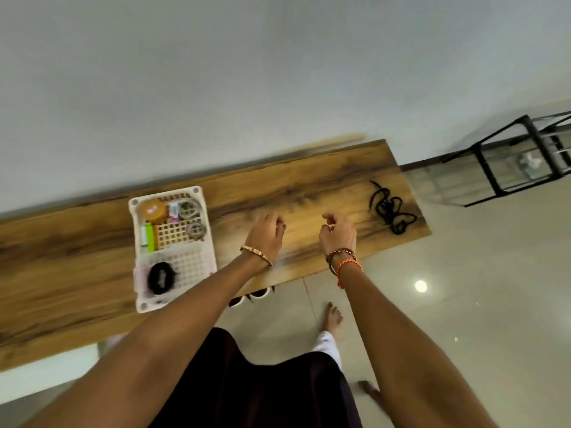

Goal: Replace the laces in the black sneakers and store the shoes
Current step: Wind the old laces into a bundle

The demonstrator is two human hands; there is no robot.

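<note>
While both hands hang over the middle of the wooden shelf [302, 183], neither holds a thing. On the left hand [266, 233] the fingers are loosely curled, and so are those of the right hand [338, 231]. Black laces [390, 211] lie in a tangle at the right end of the shelf, apart from the hands. Left of the hands sits a white basket [202, 257] with small things inside. Just below the shelf edge, shoe tips [250, 296] peek out on the floor.

matt wood-grain shelf [309, 183], white plastic lattice basket [197, 261], black cord laces [390, 210], glossy floor tiles [463, 288].
</note>
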